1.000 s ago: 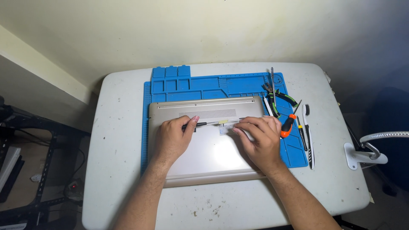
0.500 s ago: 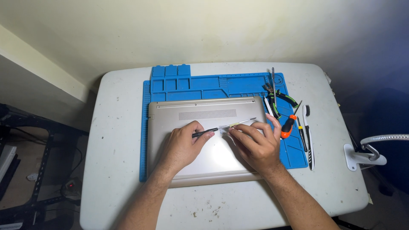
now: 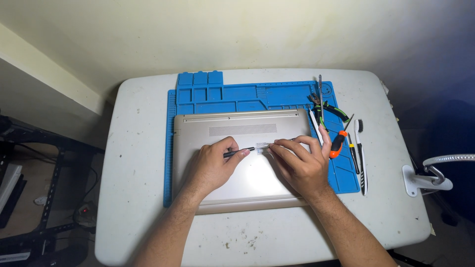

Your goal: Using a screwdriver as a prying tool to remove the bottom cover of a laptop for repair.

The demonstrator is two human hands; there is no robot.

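Observation:
A gold laptop (image 3: pixel 237 123) lies bottom side up on a blue repair mat (image 3: pixel 277 96). My left hand (image 3: pixel 213 168) rests on the laptop's base and grips a thin black tool (image 3: pixel 240 152) that points right. My right hand (image 3: pixel 299 165) also lies on the base, its fingertips pinching the tool's tip near a small pale label at the middle of the panel. Both hands meet at the laptop's centre, below the vent grille (image 3: pixel 242 129).
The mat sits on a white, scuffed table (image 3: pixel 138 148). On the mat's right side lie green-handled pliers (image 3: pixel 329 109), an orange screwdriver (image 3: pixel 339 143), a brush (image 3: pixel 361 153) and other thin tools. A white clamp arm (image 3: pixel 435 173) stands at the table's right edge.
Both hands have slid toward me, from the laptop's far edge by the hinge to the middle of the base panel, keeping the thin tool between them.

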